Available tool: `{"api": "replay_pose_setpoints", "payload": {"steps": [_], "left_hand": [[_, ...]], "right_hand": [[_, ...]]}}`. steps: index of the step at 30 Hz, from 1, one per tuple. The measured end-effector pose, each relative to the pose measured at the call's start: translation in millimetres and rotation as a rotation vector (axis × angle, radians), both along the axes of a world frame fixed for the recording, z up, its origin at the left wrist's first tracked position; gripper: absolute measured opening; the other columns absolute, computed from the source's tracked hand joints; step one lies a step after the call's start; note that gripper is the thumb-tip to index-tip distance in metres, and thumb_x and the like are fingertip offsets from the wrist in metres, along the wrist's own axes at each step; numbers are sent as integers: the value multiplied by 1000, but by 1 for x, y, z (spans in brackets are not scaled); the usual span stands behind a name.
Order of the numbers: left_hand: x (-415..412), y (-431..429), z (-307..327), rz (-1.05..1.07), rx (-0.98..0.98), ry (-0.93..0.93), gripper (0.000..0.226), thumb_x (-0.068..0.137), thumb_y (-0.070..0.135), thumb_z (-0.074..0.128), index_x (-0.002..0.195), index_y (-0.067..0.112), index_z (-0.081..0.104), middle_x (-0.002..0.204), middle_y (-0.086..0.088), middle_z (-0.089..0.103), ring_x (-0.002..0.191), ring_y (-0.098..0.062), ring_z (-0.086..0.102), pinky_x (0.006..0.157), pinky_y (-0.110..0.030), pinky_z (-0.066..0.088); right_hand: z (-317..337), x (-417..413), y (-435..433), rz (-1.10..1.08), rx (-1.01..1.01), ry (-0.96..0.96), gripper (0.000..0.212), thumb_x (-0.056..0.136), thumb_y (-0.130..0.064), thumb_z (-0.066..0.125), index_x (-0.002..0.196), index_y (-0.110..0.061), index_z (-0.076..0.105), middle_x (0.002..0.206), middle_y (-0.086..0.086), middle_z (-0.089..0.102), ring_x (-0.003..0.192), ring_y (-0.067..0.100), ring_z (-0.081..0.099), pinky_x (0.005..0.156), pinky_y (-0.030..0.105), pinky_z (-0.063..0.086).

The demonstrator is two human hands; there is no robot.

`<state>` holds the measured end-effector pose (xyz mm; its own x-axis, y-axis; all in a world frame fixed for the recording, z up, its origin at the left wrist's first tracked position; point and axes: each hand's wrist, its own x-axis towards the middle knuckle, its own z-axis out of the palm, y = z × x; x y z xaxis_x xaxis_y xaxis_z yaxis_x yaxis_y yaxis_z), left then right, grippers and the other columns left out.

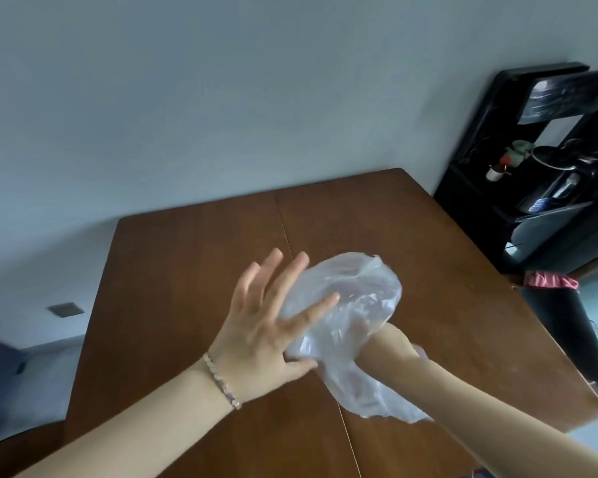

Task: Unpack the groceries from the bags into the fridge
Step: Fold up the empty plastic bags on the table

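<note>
A clear, crumpled plastic bag (353, 305) is held above the brown wooden table (187, 288). My right hand (390, 346) grips the bag from below, mostly hidden behind the plastic. My left hand (273, 315) lies flat against the bag's left side with its fingers straight and spread. I see no groceries inside the bag. The fridge is out of view.
A black shelf unit (539, 174) with small items stands against the wall at the right. A dark chair back with a pink cloth (549, 281) sits by the table's right edge. A grey wall is behind the table.
</note>
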<state>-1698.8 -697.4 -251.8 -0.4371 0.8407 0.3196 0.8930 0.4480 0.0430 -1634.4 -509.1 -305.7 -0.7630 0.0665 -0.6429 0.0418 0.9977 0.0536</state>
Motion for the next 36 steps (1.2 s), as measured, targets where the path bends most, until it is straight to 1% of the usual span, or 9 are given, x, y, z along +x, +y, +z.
{"api": "replay_pose_setpoints", "payload": {"steps": [3, 6, 10, 15, 19, 23, 28, 32, 36], "left_hand": [[2, 12, -2, -29, -256, 81, 118, 54, 79, 59, 148, 39, -1, 156, -14, -11, 140, -43, -3, 106, -65, 7], [20, 31, -20, -59, -506, -120, 127, 61, 70, 65, 129, 48, -40, 145, 1, -44, 134, -33, -37, 110, -60, -9], [35, 41, -34, 40, -120, -1070, 91, 69, 21, 80, 135, 40, 21, 113, 13, 59, 106, -4, 58, 86, -28, 52], [49, 48, -52, 147, 270, -1601, 15, 78, 37, 69, 84, 33, 56, 70, 22, 59, 65, 16, 53, 72, -14, 39], [43, 53, -25, 380, 897, -1970, 29, 99, 21, 44, 95, 8, 70, 84, -10, 68, 65, -11, 68, 59, -22, 54], [41, 63, -23, 710, 679, -1624, 17, 92, 14, 52, 77, 11, 59, 53, 3, 59, 43, -9, 57, 41, -15, 40], [42, 71, -21, 462, 970, -2157, 28, 90, 0, 43, 114, 3, 58, 105, -17, 67, 95, -28, 63, 85, -39, 50], [33, 74, -33, 213, 561, -2363, 60, 68, 40, 68, 123, 16, 61, 126, -19, 59, 113, -39, 56, 89, -61, 46], [51, 104, -43, 324, 364, -2234, 47, 77, 44, 69, 110, 12, 60, 111, -14, 65, 91, -27, 66, 74, -41, 57]], "right_hand": [[31, 11, 0, -23, -218, 235, 23, 95, -18, 45, 116, -19, 54, 82, -8, 47, 72, 10, 44, 53, 10, 26], [37, 27, -6, 120, -243, 283, 14, 95, -18, 44, 101, -14, 56, 91, -1, 49, 87, 16, 48, 70, 18, 36], [45, 35, -2, -44, -572, 582, 23, 86, 0, 48, 101, -7, 64, 89, 3, 58, 98, 19, 58, 72, 22, 39], [42, 42, -1, -228, -918, 972, 48, 59, 0, 53, 95, -30, 51, 102, -10, 47, 91, 1, 47, 72, 12, 42], [39, 52, 15, -371, -1048, 679, 78, 60, -45, 80, 120, -56, 30, 128, -29, 35, 125, -4, 36, 102, 16, 33], [33, 64, -3, -357, -1222, 492, 101, 55, -30, 90, 131, -47, 26, 133, -16, 44, 125, -5, 42, 101, 20, 41], [14, 68, 0, -681, -1140, 847, 16, 84, -22, 61, 97, -30, 55, 74, -8, 64, 68, -3, 61, 64, 14, 47], [7, 81, 27, -895, -1037, 726, 19, 80, -34, 53, 62, -33, 54, 78, -2, 47, 65, 10, 45, 65, 30, 38], [0, 102, 51, -943, -918, 601, 27, 90, -39, 54, 98, -13, 54, 86, -1, 51, 77, 14, 51, 71, 35, 44]]}}
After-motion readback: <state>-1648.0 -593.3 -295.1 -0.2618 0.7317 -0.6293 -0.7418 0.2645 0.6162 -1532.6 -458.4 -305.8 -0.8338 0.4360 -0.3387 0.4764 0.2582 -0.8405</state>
